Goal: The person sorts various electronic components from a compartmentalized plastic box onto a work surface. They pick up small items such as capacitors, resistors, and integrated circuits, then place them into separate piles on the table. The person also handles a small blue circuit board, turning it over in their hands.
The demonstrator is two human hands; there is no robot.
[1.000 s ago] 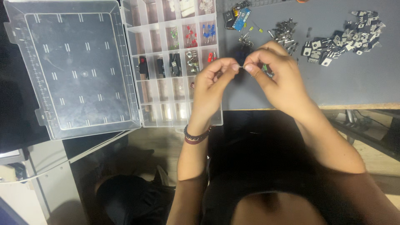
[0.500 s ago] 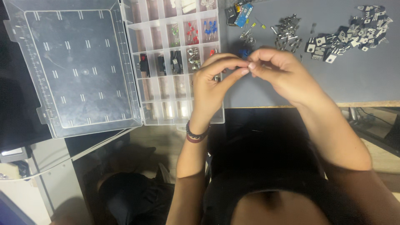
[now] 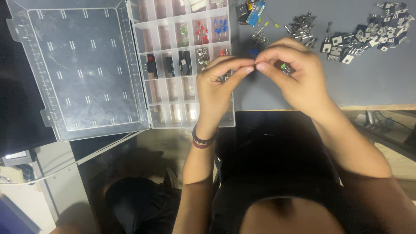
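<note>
Pinching a tiny part too small to identify, left hand [image 3: 216, 84] and right hand [image 3: 297, 76] meet fingertip to fingertip.

A clear plastic compartment organiser [image 3: 182, 65] occupies the upper centre of the frame, its lid [image 3: 82, 69] lying open at upper left. Red, green and blue LEDs sit in separate compartments. Loose black-and-metal components [image 3: 368, 37] are heaped at upper right on the grey tabletop [image 3: 372, 82].
</note>
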